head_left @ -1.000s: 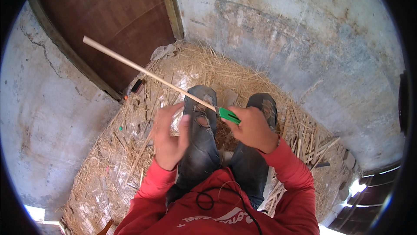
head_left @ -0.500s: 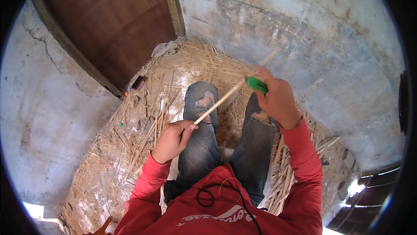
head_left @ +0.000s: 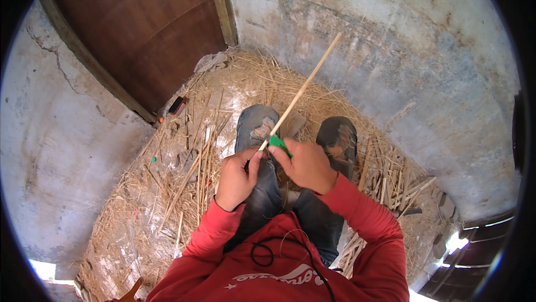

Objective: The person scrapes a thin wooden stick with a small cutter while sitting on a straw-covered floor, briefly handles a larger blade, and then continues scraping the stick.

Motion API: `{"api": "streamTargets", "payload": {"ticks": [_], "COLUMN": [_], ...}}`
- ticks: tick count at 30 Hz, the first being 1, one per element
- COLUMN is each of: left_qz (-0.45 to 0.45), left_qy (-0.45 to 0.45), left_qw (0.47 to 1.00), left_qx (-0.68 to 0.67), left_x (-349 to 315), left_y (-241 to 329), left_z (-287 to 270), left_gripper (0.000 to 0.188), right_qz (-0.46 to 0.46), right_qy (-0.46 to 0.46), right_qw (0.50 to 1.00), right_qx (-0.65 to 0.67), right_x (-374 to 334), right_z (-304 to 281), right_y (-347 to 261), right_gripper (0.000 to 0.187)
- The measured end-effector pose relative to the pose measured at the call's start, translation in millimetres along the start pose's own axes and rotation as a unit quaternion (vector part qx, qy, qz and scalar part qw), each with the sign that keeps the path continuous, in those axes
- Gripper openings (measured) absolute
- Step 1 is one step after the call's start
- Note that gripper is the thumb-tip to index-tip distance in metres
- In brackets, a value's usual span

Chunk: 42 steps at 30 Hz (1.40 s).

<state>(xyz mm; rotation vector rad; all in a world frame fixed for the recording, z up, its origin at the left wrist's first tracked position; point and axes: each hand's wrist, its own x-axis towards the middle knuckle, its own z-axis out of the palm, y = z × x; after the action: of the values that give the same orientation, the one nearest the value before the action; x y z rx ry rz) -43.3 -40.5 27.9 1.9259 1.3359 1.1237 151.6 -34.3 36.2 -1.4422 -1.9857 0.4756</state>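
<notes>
A long pale thin stick (head_left: 304, 87) rises from my hands toward the upper right, across the grey wall. My left hand (head_left: 237, 178) pinches its near end above my left knee. My right hand (head_left: 306, 165) is closed around a small green-handled tool (head_left: 278, 144) whose tip meets the stick where the left fingers hold it. Both hands sit close together over my lap, between my jeans-clad knees. The tool's blade is hidden by my fingers.
Dry straw and shavings (head_left: 167, 190) cover the floor around my legs. A bundle of cut sticks (head_left: 402, 184) lies at the right. A brown wooden door (head_left: 139, 28) stands at the upper left, with grey concrete walls (head_left: 402, 50) on both sides.
The stick has swung from pointing upper left to pointing upper right. My hands, spread apart half a second ago, have come back together over my lap.
</notes>
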Motion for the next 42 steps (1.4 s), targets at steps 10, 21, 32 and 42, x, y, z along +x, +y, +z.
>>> {"api": "streamTargets", "payload": {"ticks": [10,21,32,42], "left_qz": [0.004,0.041,0.024,-0.025], "left_qy": [0.021,0.015,-0.002,0.028], "left_qw": [0.998,0.995,0.994,0.985], "left_qx": [0.063,0.086,0.110,0.170], "left_x": [-2,-3,4,-53], "left_y": [5,0,3,-34], "left_z": [1,-5,-19,-69], "left_gripper": [0.012,0.014,0.015,0.014], "right_qz": [-0.004,0.062,-0.056,0.163], "right_qy": [-0.097,0.028,0.061,0.326], "right_qw": [0.995,0.997,0.986,0.927], "right_qx": [-0.027,-0.027,-0.143,-0.093], "right_x": [2,38,53,95], "right_z": [12,-34,-26,-169], "right_y": [9,44,57,233], "right_gripper": [0.049,0.050,0.042,0.053]}}
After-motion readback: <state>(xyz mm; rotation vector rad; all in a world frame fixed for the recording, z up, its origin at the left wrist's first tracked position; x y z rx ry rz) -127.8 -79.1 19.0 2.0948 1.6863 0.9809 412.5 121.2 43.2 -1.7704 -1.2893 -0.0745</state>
